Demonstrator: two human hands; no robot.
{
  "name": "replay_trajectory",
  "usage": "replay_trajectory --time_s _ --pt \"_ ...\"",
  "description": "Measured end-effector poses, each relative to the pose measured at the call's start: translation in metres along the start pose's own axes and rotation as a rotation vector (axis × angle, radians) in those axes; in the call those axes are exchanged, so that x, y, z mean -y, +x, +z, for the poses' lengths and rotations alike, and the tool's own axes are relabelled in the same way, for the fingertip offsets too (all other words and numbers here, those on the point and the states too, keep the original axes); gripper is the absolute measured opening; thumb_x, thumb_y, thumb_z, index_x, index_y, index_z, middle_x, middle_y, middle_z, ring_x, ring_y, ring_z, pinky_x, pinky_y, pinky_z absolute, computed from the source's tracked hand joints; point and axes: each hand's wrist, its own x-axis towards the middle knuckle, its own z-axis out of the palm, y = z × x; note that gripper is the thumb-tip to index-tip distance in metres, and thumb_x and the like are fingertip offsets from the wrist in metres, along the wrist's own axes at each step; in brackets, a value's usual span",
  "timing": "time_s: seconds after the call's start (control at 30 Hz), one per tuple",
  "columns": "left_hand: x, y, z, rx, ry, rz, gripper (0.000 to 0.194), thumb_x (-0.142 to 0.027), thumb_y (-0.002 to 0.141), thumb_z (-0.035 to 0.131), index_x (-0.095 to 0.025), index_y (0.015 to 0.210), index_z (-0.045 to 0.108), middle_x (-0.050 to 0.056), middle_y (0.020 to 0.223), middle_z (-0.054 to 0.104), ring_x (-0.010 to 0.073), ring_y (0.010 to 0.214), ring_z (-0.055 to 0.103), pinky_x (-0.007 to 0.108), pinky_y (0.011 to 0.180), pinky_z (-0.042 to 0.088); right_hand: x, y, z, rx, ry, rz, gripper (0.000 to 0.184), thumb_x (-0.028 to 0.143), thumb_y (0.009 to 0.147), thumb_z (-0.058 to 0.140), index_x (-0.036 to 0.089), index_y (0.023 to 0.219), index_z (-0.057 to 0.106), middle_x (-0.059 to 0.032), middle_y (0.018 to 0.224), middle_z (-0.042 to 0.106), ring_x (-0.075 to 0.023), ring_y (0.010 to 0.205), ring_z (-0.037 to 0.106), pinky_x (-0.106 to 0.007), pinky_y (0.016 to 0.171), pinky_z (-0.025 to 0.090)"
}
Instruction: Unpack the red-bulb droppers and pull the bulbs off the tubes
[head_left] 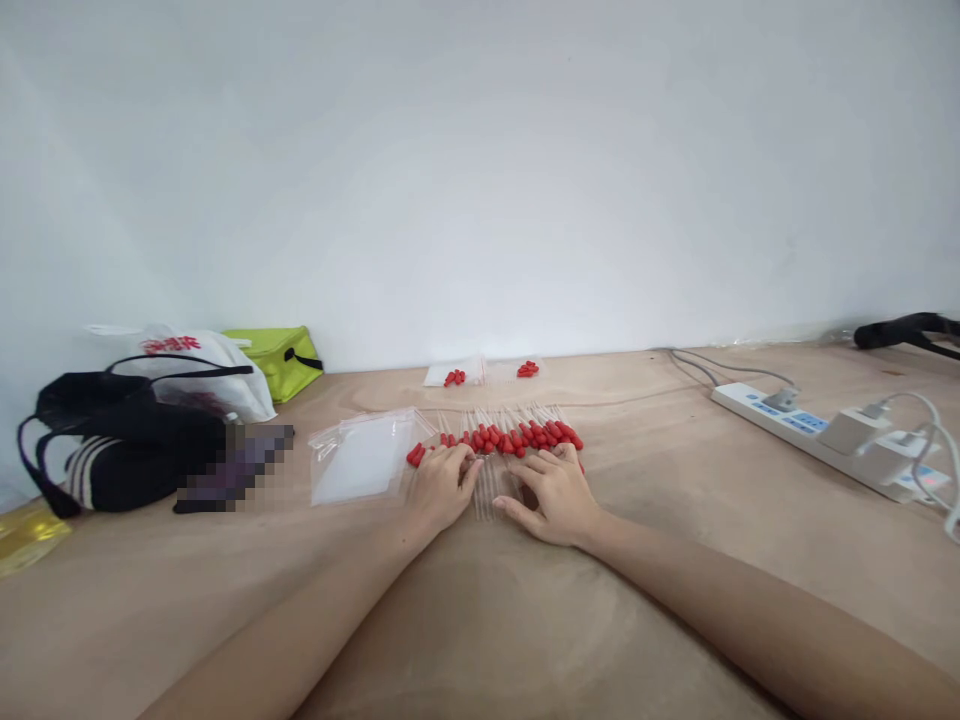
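Note:
Many clear thin droppers with red rubber bulbs point(517, 437) lie in a row across the table in front of me. My left hand point(444, 487) is at the left end of the row, its fingers curled down with the thumb close to them. What those fingers hold, if anything, is hidden. At the right end, my right hand point(553, 495) rests over the droppers, with its fingertips near the bulbs and its thumb spread away from them. Clear dropper tubes point(486, 492) show between the two hands.
Left of the row lie clear zip bags point(364, 455). Behind it, two small groups of red bulbs point(454, 378) rest on bags by the wall. A white power strip point(825, 440) with cables is at right. A black bag point(142, 440) and a green bag point(281, 360) stand at left.

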Motion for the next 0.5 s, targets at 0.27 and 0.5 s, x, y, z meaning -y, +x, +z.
replay_trajectory --time_s 0.27,0.5 --pt "-0.005 -0.008 -0.004 0.019 -0.083 0.012 0.009 -0.012 0.077 0.042 -0.017 0.075 0.05 0.001 0.066 0.055 0.0157 0.066 0.053 0.028 0.063 0.041 -0.011 0.001 0.01 -0.125 -0.039 0.118 0.014 0.024 0.077 0.049 0.019 0.082 0.06 -0.0015 0.072 0.062 -0.0135 0.07 0.049 -0.033 0.071 0.019" --pt "-0.004 -0.007 -0.005 0.02 -0.096 0.031 0.01 -0.009 0.074 0.044 -0.018 0.074 0.049 0.001 0.065 0.055 0.0154 0.064 0.053 0.029 0.064 0.041 -0.019 0.024 0.015 -0.103 -0.159 0.236 0.019 0.04 0.074 0.055 0.023 0.076 0.063 -0.0029 0.075 0.061 -0.018 0.076 0.049 -0.035 0.07 0.019"
